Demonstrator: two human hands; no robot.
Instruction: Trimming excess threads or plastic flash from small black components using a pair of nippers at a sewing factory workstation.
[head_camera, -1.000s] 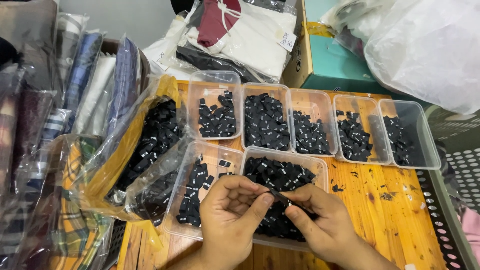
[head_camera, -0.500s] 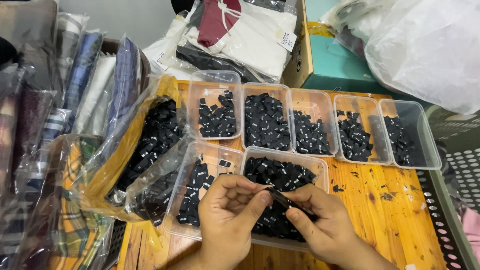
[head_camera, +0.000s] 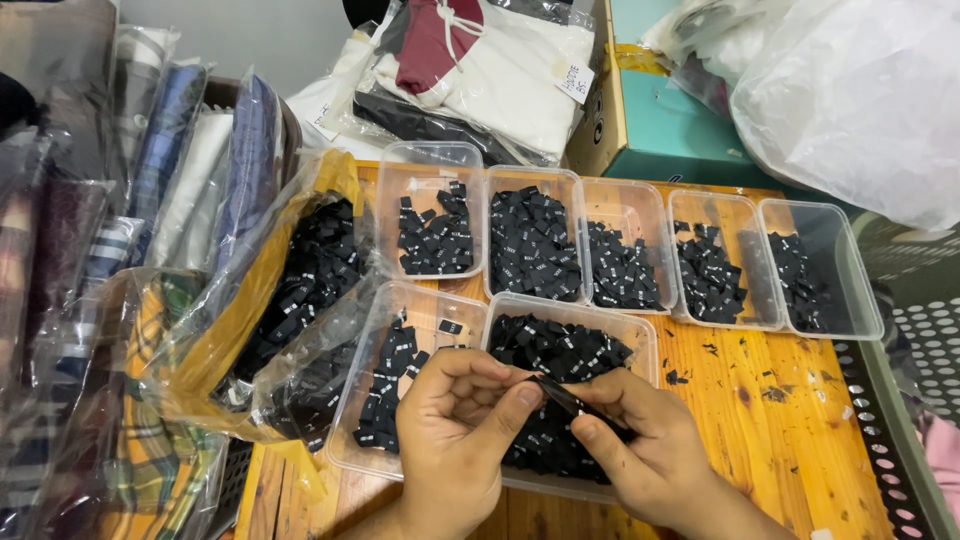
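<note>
- While both hands work over the tabletop's near edge, the left hand (head_camera: 455, 440) and right hand (head_camera: 640, 450) meet fingertip to fingertip, each pinched on one end of a small black label (head_camera: 556, 392).
- Held label sits just above the near-row tub (head_camera: 645, 345), which is heaped with black labels.
- Open room: bare wooden tabletop (head_camera: 790, 420) only right of that tub, up to the perforated grey basket rim (head_camera: 885, 420) at the right edge; left edge crowded by a yellow-lined plastic bag (head_camera: 300, 290) spilling labels.
- Count: seven clear tubs, five in the far row (head_camera: 640, 205), two in the near row; second near tub (head_camera: 400, 315) is partly filled.
- Far edge blocked by a teal box (head_camera: 680, 130) and bagged garments (head_camera: 480, 70).
- Hidden: hands cover the near tub's front wall; wrists cut off at the frame bottom; label print too small to make out.
</note>
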